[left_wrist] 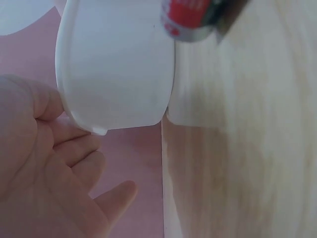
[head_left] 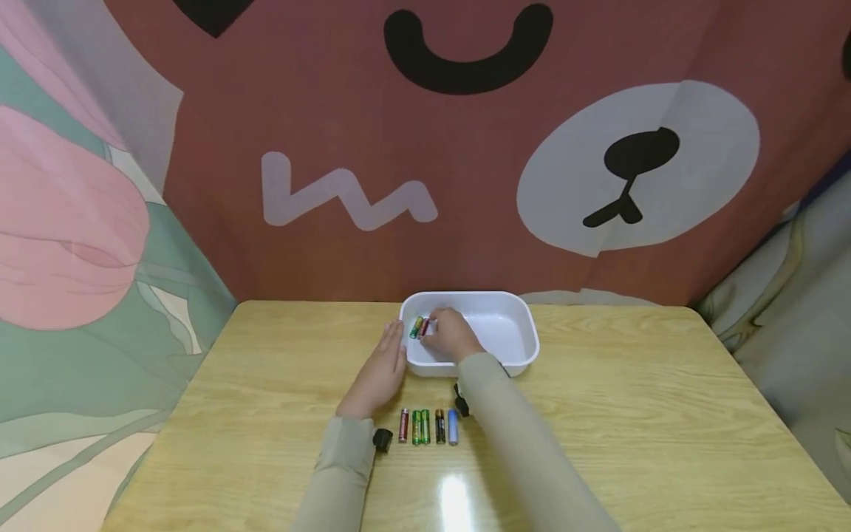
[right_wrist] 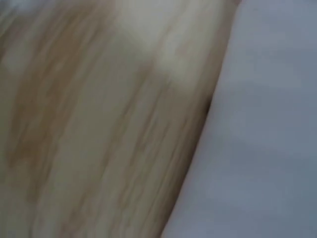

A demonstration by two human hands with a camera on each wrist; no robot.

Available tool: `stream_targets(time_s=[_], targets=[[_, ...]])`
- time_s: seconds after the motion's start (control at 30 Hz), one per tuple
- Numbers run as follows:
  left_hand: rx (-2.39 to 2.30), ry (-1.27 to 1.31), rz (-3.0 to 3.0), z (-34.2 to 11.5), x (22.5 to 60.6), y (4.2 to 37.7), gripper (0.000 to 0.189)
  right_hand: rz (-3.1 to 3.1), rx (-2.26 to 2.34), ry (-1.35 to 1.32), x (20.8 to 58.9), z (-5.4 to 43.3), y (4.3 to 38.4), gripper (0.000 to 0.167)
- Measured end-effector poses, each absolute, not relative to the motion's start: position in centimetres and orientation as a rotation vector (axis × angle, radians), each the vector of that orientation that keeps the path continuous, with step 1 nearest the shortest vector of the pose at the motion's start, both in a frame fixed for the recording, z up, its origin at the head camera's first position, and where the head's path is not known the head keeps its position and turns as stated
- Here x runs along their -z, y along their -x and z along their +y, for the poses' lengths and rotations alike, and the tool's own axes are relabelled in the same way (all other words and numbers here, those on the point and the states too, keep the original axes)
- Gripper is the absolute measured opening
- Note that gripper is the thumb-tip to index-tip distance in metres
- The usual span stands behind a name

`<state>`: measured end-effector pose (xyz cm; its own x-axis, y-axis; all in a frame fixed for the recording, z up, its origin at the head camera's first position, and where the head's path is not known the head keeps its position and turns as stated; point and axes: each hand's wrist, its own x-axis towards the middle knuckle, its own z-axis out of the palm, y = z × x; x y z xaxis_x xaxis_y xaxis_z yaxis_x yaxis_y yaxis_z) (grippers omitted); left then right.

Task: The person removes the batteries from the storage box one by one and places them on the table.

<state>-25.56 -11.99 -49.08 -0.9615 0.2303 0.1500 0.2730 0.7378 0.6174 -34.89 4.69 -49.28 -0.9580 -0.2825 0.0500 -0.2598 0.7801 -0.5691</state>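
Observation:
A white plastic tub [head_left: 525, 362] stands at the table's far edge. Inside it, at the left end, a green-and-yellow battery [head_left: 416, 327] lies beside a red battery [head_left: 424, 328]. My right hand [head_left: 453, 336] reaches into the tub with curled fingers and pinches the red battery, partly covering it. With fingers straight, my left hand [head_left: 379, 373] rests against the tub's left side; the left wrist view shows its fingertips at the tub's rim. In front of the tub, a row holds another red battery [head_left: 403, 426], two green batteries [head_left: 421, 427], a black one [head_left: 440, 426] and a blue one [head_left: 453, 427].
The wooden table [head_left: 631, 414] extends to both sides of the tub. A printed cloth [head_left: 465, 244] hangs right behind its far edge. Black wrist devices [head_left: 382, 440] sit near both cuffs, close to the row of batteries.

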Motion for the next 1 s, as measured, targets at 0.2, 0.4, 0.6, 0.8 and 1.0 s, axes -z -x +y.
stream_targets(time_s=[0.2, 0.4, 0.6, 0.8, 1.0], targets=[[1.074, 0.402, -2.851, -12.36, 49.32, 25.43, 0.055, 2.95, 0.755, 0.473, 49.18, 3.87, 34.71, 0.053], [1.073, 0.398, -2.856, -12.4, 49.56, 25.4, 0.055, 2.97, 0.716, 0.489, 49.32, 3.85, 34.6, 0.048], [1.07, 0.406, -2.835, -12.51, 49.33, 25.36, 0.056, 2.97, 0.818, 0.514, 48.96, 3.97, 34.45, 0.041], [1.046, 0.405, -2.843, -12.59, 49.2, 25.4, 0.056, 2.96, 0.835, 0.495, 49.03, 3.97, 34.6, 0.04], [1.045, 0.401, -2.862, -12.32, 49.4, 25.43, 0.056, 3.008, 0.717, 0.517, 48.75, 4.23, 34.23, 0.046]])
